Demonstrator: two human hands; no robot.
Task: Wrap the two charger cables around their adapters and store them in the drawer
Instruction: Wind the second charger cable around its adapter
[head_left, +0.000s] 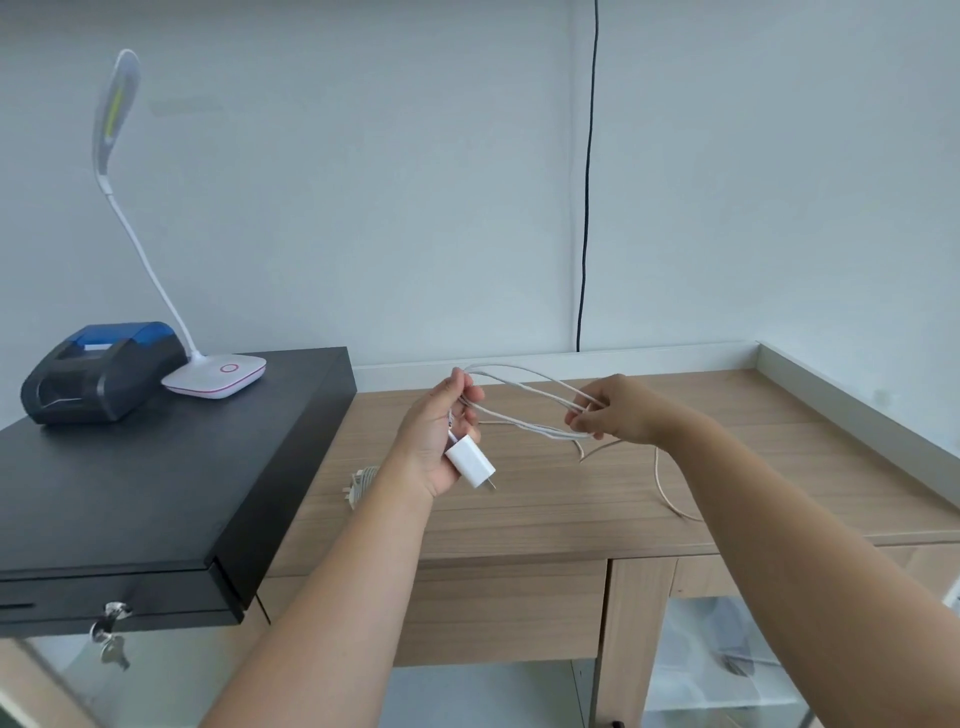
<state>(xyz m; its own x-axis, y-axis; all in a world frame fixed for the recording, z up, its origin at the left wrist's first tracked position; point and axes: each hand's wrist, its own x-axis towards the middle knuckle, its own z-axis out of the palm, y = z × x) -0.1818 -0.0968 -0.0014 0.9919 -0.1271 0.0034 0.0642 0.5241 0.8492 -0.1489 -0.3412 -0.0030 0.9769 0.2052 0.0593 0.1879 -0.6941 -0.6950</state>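
Your left hand (441, 441) is raised over the counter (519, 519), palm toward you. A white adapter (470, 462) lies across its palm and lower fingers, prongs pointing down and to the right. The thumb and fingers above it pinch one end of several loops of white cable (524, 402). Your right hand (613, 410) is held just to the right at about the same height, fingers curled round the other end of those loops, so the loops hang stretched between both hands. A loose tail of cable drops from the right hand and trails along the wood toward the right forearm.

The second adapter (361, 486), with cable already wound round it, lies on the counter just left of your left wrist, partly hidden by it.

On the left sits a black cash drawer (156, 493), keys in its lock. A receipt printer (98, 374) and a white desk lamp (215, 376) stand on top.
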